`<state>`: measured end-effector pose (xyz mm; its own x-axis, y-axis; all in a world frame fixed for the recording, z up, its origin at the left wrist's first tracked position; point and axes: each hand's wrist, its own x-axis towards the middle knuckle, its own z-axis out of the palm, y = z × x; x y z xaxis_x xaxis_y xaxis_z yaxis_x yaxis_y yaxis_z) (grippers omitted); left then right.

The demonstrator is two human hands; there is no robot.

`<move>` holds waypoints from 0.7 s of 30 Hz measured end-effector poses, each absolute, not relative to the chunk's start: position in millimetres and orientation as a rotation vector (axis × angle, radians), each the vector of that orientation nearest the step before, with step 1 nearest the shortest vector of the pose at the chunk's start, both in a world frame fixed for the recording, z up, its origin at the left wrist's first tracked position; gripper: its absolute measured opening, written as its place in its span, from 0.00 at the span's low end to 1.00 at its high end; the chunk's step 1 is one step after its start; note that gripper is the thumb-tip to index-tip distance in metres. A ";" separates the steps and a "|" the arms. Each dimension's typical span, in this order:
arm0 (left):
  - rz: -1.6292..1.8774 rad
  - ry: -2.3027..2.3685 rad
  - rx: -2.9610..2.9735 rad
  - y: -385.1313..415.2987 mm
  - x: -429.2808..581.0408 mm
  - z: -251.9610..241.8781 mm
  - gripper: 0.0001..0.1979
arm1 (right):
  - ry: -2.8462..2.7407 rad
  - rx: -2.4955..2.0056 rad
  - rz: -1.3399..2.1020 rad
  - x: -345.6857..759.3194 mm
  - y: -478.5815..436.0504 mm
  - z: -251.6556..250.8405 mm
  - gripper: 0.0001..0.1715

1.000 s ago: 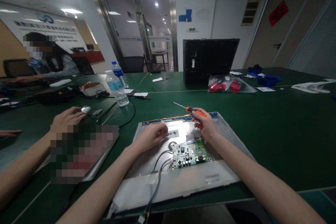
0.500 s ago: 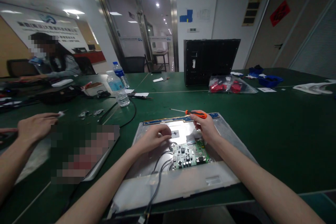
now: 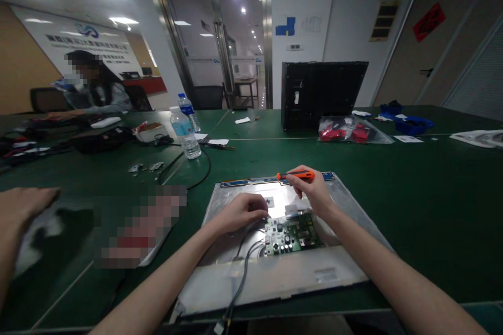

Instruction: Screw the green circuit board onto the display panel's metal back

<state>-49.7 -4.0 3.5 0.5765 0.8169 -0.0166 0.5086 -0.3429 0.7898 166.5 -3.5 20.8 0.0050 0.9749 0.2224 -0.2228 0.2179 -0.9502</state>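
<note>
A green circuit board (image 3: 293, 235) lies on the silvery metal back of a display panel (image 3: 283, 272) in front of me. The fingers of my left hand (image 3: 245, 212) are curled closed at the board's upper left corner; their tips are partly hidden. In my right hand (image 3: 310, 186) is an orange and black screwdriver (image 3: 296, 175), held over the panel's far part with its handle roughly level. Its shaft does not show clearly. Dark cables (image 3: 244, 277) run from the board's left side over the near edge. A narrow blue circuit strip (image 3: 251, 182) lines the panel's far edge.
A co-worker's hand (image 3: 27, 204) reaches in from the left. Water bottles (image 3: 184, 133), small metal parts (image 3: 156, 166) and a black cable (image 3: 204, 167) are at left. Behind the panel stand a black monitor housing (image 3: 322, 94) and a bag of red items (image 3: 353, 131). Another person sits far left.
My left hand has come down to the board's corner, and the board looks darker. The screwdriver has turned, so its shaft no longer shows. The co-worker's hand has moved left. The view has shifted slightly.
</note>
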 end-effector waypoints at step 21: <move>0.544 0.922 1.855 -1.2 -51.2 -4.7 0.04 | -0.943 -0.862 1.212 154.5 -4.2 27.5 0.35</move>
